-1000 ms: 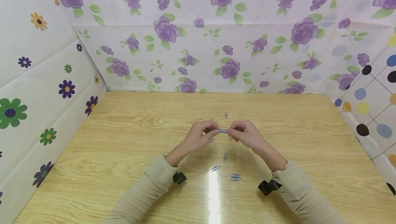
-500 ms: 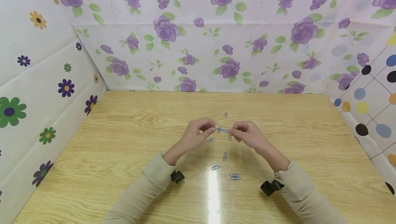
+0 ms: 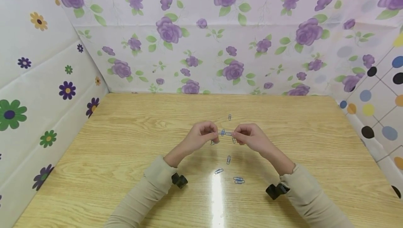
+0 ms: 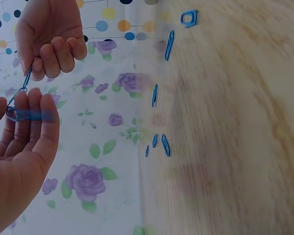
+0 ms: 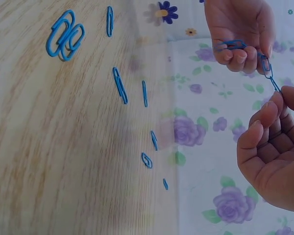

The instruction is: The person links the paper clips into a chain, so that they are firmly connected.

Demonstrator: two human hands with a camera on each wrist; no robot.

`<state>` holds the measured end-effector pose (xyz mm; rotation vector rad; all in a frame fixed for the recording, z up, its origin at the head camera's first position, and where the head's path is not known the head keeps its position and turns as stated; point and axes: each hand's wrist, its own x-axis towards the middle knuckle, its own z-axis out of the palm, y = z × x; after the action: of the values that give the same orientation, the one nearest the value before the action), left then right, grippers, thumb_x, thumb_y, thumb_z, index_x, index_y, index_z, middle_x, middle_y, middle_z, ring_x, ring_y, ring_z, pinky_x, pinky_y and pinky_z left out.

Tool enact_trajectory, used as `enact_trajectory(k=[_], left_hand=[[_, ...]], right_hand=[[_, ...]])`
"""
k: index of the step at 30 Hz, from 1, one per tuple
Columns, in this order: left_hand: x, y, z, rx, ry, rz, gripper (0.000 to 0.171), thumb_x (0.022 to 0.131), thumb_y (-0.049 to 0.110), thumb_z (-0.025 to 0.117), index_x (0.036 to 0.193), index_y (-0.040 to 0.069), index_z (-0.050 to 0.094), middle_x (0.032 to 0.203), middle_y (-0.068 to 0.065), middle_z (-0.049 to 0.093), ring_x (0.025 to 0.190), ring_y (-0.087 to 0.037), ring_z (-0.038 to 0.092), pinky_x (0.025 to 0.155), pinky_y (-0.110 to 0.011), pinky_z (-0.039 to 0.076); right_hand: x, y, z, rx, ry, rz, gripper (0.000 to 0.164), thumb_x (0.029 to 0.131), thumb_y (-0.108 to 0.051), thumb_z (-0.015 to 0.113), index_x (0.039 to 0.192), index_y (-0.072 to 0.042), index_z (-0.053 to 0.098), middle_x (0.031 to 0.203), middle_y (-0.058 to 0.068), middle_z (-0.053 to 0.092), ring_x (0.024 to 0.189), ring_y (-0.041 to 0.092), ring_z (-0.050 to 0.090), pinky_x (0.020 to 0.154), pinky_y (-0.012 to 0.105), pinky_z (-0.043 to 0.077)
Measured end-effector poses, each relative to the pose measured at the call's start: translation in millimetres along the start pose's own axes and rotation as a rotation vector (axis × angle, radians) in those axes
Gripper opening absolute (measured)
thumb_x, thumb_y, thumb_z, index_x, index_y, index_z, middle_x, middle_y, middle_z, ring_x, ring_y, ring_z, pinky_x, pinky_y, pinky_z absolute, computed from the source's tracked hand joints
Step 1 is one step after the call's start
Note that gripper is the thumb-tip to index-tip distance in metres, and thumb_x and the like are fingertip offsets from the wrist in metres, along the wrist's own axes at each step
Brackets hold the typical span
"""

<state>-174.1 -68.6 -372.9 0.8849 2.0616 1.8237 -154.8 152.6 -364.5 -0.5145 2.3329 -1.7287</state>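
So the left hand and right hand are up over the desk with a little chain of linked blue paper clips stretched between them. Left one's pinching its end, and another clip lies across its fingers. Right one's got the opposite end pinched, other fingers loosely curled. Loose clips are scattered on the desk underneath, with an overlapping pair nearest the person. Purple rose-print cloth behind it all, beige sleeves on both arms
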Motion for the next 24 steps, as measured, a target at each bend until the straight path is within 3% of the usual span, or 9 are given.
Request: enact_trajectory(k=[3, 5, 11, 17, 24], left_hand=[[0.5, 0.0, -0.1, -0.06, -0.028, -0.038, 0.017, 0.091, 0.0, 0.051, 0.101, -0.013, 0.05, 0.075, -0.015, 0.061, 0.07, -0.022, 0.061, 0.07, -0.039, 0.051], [0.8, 0.0, 0.6, -0.043, -0.036, -0.062, 0.02, 0.091, 0.003, 0.051, 0.106, -0.011, 0.05, 0.071, -0.012, 0.06, 0.066, -0.019, 0.059, 0.065, -0.032, 0.049], [3.0, 2.6, 5.1, 0.138, -0.036, -0.095, 0.02, 0.091, 0.011, 0.056, 0.103, -0.003, 0.061, 0.058, -0.005, 0.052, 0.05, -0.013, 0.047, 0.045, -0.022, 0.033], [-1.6, 32.7, 9.8, 0.212, -0.03, -0.074, 0.013, 0.089, 0.003, 0.055, 0.088, -0.005, 0.065, 0.052, -0.003, 0.047, 0.045, -0.007, 0.042, 0.042, -0.019, 0.031], [-4.2, 35.6, 9.2, 0.282, -0.002, -0.004, 0.012, 0.088, -0.001, 0.054, 0.085, -0.005, 0.065, 0.052, 0.001, 0.046, 0.044, -0.004, 0.039, 0.042, -0.018, 0.031]], right_hand=[[0.5, -0.8, 1.2, -0.008, -0.002, -0.011, 0.018, 0.09, -0.012, 0.057, 0.08, 0.002, 0.06, 0.065, 0.007, 0.051, 0.058, 0.016, 0.046, 0.057, 0.028, 0.043], [0.4, -0.2, 1.4, -0.012, -0.009, -0.037, 0.018, 0.09, -0.013, 0.057, 0.079, 0.001, 0.061, 0.064, 0.008, 0.052, 0.057, 0.016, 0.045, 0.055, 0.029, 0.042], [-0.7, 1.4, 1.8, -0.059, -0.022, -0.114, 0.019, 0.091, -0.018, 0.057, 0.078, -0.004, 0.062, 0.066, 0.009, 0.055, 0.058, 0.024, 0.049, 0.052, 0.03, 0.043], [-1.0, -7.4, 4.4, -0.095, -0.033, -0.036, 0.013, 0.09, -0.008, 0.057, 0.083, 0.001, 0.063, 0.073, 0.018, 0.057, 0.066, 0.033, 0.055, 0.055, 0.028, 0.045], [4.5, 6.1, -5.2, -0.106, -0.032, -0.024, 0.018, 0.092, -0.015, 0.055, 0.089, 0.0, 0.064, 0.078, 0.021, 0.058, 0.067, 0.027, 0.056, 0.061, 0.037, 0.049]])
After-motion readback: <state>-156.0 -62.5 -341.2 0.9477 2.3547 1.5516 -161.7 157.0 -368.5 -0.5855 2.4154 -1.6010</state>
